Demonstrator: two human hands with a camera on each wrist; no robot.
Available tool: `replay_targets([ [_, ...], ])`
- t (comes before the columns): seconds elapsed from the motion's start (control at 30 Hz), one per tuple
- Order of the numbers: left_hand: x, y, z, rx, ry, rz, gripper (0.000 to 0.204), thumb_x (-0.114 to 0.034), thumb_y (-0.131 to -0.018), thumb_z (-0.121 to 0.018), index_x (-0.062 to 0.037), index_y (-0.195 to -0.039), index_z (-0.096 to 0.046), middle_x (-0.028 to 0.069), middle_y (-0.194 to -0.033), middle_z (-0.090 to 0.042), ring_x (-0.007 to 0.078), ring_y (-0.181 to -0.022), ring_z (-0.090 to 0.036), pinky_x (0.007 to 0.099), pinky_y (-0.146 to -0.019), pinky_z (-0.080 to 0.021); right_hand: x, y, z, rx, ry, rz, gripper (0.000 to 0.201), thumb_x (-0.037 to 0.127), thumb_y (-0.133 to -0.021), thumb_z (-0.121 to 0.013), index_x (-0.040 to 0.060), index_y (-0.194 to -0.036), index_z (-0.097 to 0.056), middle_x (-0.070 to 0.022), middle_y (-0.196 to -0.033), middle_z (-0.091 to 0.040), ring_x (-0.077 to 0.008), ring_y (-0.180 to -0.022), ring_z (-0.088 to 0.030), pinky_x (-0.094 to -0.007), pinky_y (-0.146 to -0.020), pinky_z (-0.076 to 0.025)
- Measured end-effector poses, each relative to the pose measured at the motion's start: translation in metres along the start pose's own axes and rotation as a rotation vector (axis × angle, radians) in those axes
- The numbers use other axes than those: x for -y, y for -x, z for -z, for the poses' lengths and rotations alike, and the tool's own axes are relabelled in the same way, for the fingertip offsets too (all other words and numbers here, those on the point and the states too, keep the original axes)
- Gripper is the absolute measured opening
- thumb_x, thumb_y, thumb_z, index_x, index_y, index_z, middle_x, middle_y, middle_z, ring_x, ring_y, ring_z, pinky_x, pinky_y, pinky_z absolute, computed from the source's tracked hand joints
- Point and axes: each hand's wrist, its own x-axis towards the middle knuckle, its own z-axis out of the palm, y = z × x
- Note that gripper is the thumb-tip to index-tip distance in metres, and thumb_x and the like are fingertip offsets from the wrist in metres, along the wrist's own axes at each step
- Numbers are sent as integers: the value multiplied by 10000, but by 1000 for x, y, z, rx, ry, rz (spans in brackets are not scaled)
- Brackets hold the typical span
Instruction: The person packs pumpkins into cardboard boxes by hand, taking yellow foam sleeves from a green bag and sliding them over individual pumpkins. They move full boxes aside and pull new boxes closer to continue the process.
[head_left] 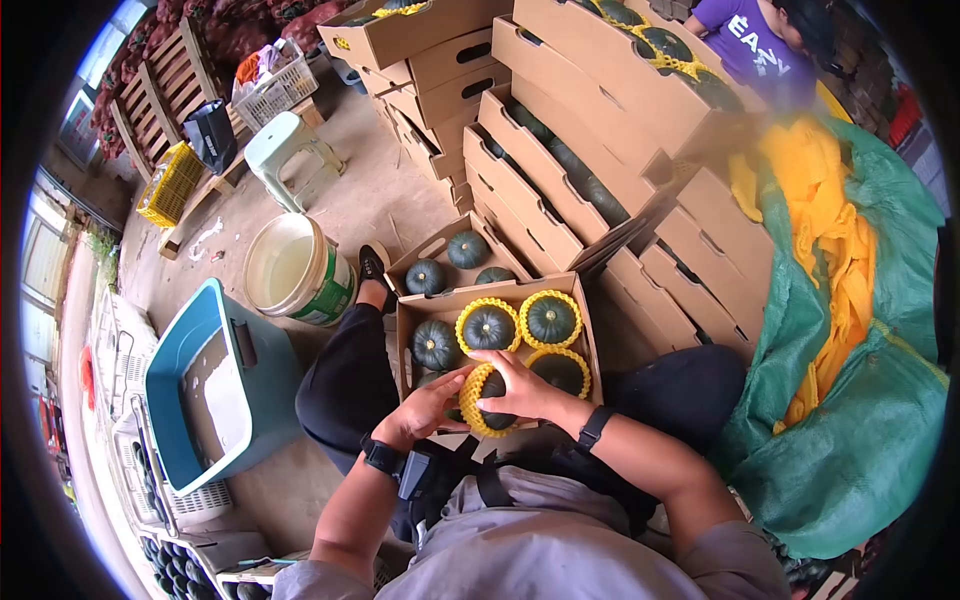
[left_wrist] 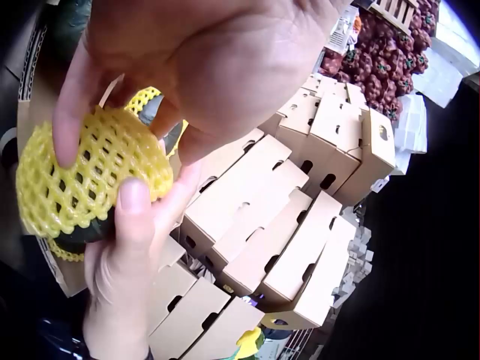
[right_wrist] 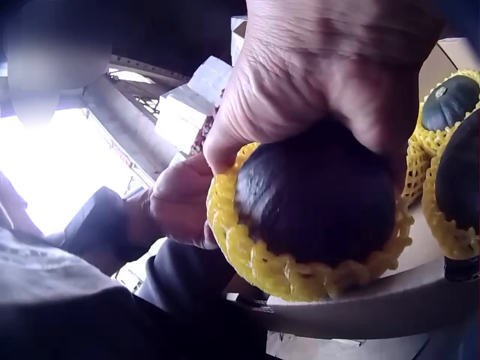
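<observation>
A dark green squash (head_left: 494,390) in a yellow foam net (head_left: 472,400) is held between both hands, over the near side of an open cardboard box (head_left: 404,345). My right hand (head_left: 520,388) grips it from the right and above; in the right wrist view the bare dark side (right_wrist: 319,202) shows under that hand (right_wrist: 330,82). My left hand (head_left: 425,408) holds the left side, its fingers bent over the net (left_wrist: 94,172) in the left wrist view. Netted squashes (head_left: 489,327) and a bare squash (head_left: 435,344) lie in the box.
Beyond the box stands another carton with bare squashes (head_left: 467,249), then tall carton stacks (head_left: 560,190). At left are a blue tub (head_left: 215,390), a white bucket (head_left: 290,265) and a stool (head_left: 285,145). A green sack (head_left: 850,450) lies right; another person (head_left: 750,45) is behind.
</observation>
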Motion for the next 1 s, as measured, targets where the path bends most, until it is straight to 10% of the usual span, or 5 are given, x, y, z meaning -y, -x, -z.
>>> replay_targets([
  [0.27, 17, -7, 8, -141, 135, 85, 453, -299, -979, -429, -132, -1396, -379, 79, -1320, -469, 245, -1163, -491, 444, -883, -479, -19, 6, -16, 65, 181, 88, 820, 360, -689, -762, 122, -1372, -377, -203, -1313, -359, -353, -1265, -344, -413, -1072, -298],
  [0.43, 25, -27, 34, -305, -911, -179, 547, -288, -809, -644, -145, -1315, -496, 53, -1328, -486, 244, -1171, -487, 466, -902, -441, -39, -9, -12, 22, 94, 153, 691, 314, -661, -764, 112, -1258, -479, -165, -1224, -448, -337, -1203, -417, -411, -1020, -361],
  [0.57, 14, -32, 30, -386, -1630, -130, 635, -338, -672, -752, -192, -1256, -550, 16, -1297, -506, 239, -1184, -456, 475, -935, -388, -14, -17, -6, 396, 631, -75, 618, 329, -615, -757, 204, -1190, -568, -109, -1277, -444, -336, -1190, -425, -506, -924, -396],
  [0.83, 24, -42, 14, -350, -1891, -102, 624, -437, -591, -792, -226, -1148, -608, 64, -1188, -488, 329, -1120, -441, 471, -915, -407, -7, 7, -24, 152, 641, -194, 659, 280, -656, -772, 199, -1262, -527, -122, -1403, -344, -367, -1283, -351, -601, -921, -375],
  [1.0, 32, -47, 10, -416, -1814, -39, 571, -505, -665, -722, -231, -1155, -620, 117, -1306, -430, 390, -1214, -365, 522, -960, -370, 94, 64, 117, -527, 364, 181, 284, 149, -807, -662, 89, -1078, -604, -114, -1145, -571, -290, -1008, -592, -351, -848, -493],
])
